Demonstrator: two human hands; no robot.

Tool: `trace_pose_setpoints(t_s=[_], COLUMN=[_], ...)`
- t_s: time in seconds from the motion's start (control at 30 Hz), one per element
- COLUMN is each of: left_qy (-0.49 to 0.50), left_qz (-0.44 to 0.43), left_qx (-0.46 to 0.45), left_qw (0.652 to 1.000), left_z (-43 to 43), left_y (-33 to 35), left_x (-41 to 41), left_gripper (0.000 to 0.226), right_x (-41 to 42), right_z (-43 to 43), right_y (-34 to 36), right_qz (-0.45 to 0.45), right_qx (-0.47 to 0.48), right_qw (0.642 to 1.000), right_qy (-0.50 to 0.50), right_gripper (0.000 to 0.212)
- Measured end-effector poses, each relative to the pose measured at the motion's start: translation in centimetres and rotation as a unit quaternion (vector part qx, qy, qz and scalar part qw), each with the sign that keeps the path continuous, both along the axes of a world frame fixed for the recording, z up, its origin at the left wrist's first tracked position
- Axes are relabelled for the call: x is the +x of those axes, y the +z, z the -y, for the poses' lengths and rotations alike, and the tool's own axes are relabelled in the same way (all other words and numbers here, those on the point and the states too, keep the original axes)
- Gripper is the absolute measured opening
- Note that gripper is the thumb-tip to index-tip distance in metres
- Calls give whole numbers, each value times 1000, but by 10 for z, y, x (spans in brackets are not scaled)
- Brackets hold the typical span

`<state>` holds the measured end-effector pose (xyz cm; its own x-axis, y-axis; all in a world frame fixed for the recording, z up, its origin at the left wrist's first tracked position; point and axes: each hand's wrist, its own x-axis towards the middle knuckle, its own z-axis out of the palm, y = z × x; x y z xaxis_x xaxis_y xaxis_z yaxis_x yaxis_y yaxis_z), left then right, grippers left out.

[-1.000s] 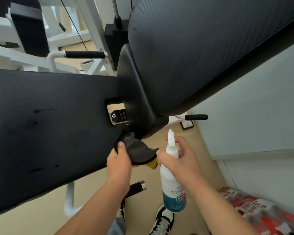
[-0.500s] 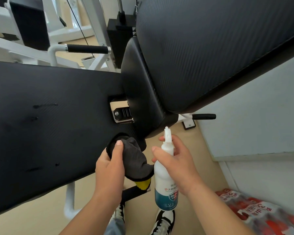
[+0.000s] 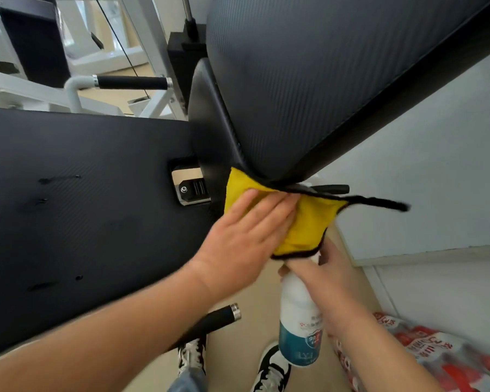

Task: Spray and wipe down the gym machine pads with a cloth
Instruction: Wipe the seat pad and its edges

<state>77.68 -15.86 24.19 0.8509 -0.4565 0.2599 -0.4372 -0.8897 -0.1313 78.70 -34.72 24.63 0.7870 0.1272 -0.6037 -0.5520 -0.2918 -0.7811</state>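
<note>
Both hands busy, left hand (image 3: 246,236) flat on yellow cloth (image 3: 311,222) at back pad (image 3: 323,80), right hand (image 3: 323,278) gripping spray bottle (image 3: 297,335) under cloth

My left hand (image 3: 238,239) lets go of the bunched grip and now lies flat, fingers straight. The cloth (image 3: 309,222) is spread open, yellow side out, and pressed up at the back pad's (image 3: 309,80) lower edge. My right hand (image 3: 323,278) drops the bottle (image 3: 297,321) below the cloth, nozzle hidden.

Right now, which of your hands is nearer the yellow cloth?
Left. The left hand presses flat on the yellow cloth; the right hand grips the spray bottle just below it.
</note>
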Motion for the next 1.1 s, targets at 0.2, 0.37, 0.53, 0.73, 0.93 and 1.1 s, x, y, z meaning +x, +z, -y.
trace_pose_setpoints(t_s=[0.2, 0.37, 0.53, 0.73, 0.93, 1.1], left_qy=[-108, -164, -206, -200, -182, -133], left_qz=[53, -68, -346, -43, -61, -266], left_qx=[362, 606, 443, 336, 400, 344], left_qw=[924, 775, 801, 919, 896, 891], left_z=[-40, -39, -26, -40, -48, -64], left_y=[-21, -58, -48, 6, -13, -56], left_x=[30, 17, 20, 40, 31, -14], left_gripper=[59, 61, 48, 42, 41, 49], right_x=[-9, -13, -12, -10, -8, -9], right_z=[24, 17, 13, 5, -3, 6], right_y=[-5, -2, 7, 15, 21, 25], right_qz=[-17, -36, -31, -36, -37, -32], right_qx=[-21, 4, 18, 33, 33, 24], right_qw=[999, 998, 998, 998, 998, 997], right_qy=[37, 46, 42, 31, 38, 70], right_gripper=[37, 36, 36, 36, 33, 37])
